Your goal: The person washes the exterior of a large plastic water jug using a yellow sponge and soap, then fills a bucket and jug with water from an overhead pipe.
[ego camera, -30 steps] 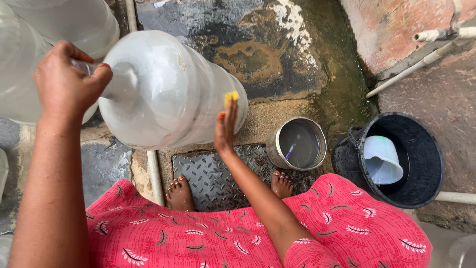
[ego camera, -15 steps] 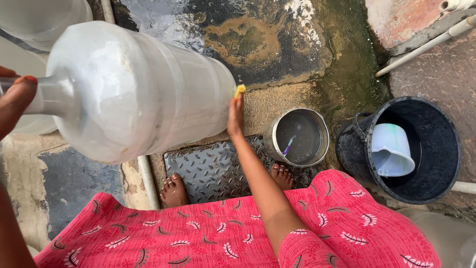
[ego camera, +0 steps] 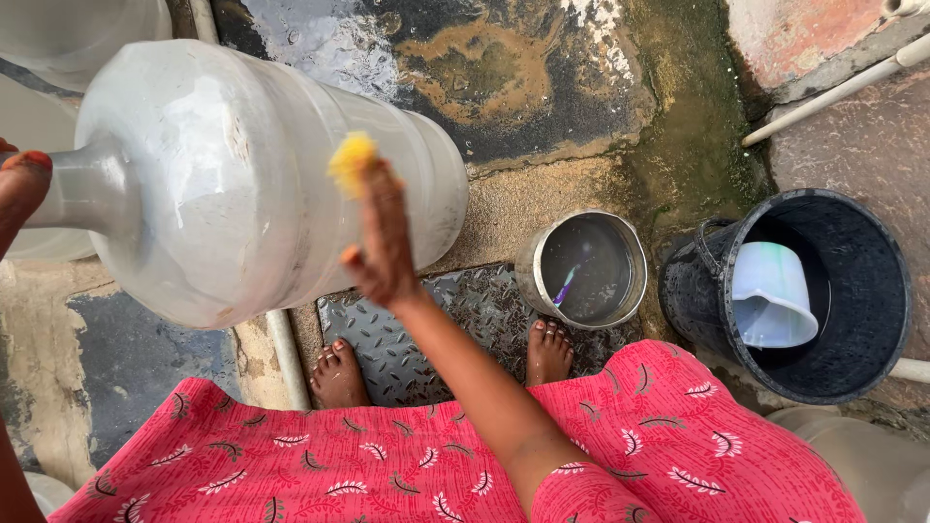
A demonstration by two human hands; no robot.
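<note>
Translucent grey-white plastic, the big round-shouldered water jug [ego camera: 262,184] is held off the ground on its side, neck pointing to the left edge of the view. The left hand [ego camera: 21,189] closes around that narrow neck, but most of the hand is cut off by the frame, so how firm the hold is cannot be told. That looks like the weak point: a heavy, wet jug carried mainly by its neck could twist or slip and drop toward the bare feet [ego camera: 339,373] standing on the grey ridged metal plate [ego camera: 436,334] below.

The right hand [ego camera: 383,242] lies against the jug's side with its fingers pinched on a small yellow scrubbing pad [ego camera: 353,160]; the pad is blurred and its shape is hard to make out. Pressing hard there could push the jug out of the left hand's hold.

Right of the feet stands a round steel pot [ego camera: 584,268] of water with a thin purple stick-like item [ego camera: 566,287] in it; what that is cannot be told. A falling jug could knock the pot over. Further right, a black plastic bucket [ego camera: 857,334] holds a pale blue jug-shaped scoop [ego camera: 770,295]. The wet, stained concrete floor [ego camera: 542,58] looks slippery underfoot. The red leaf-patterned garment [ego camera: 387,465] hides the legs.
</note>
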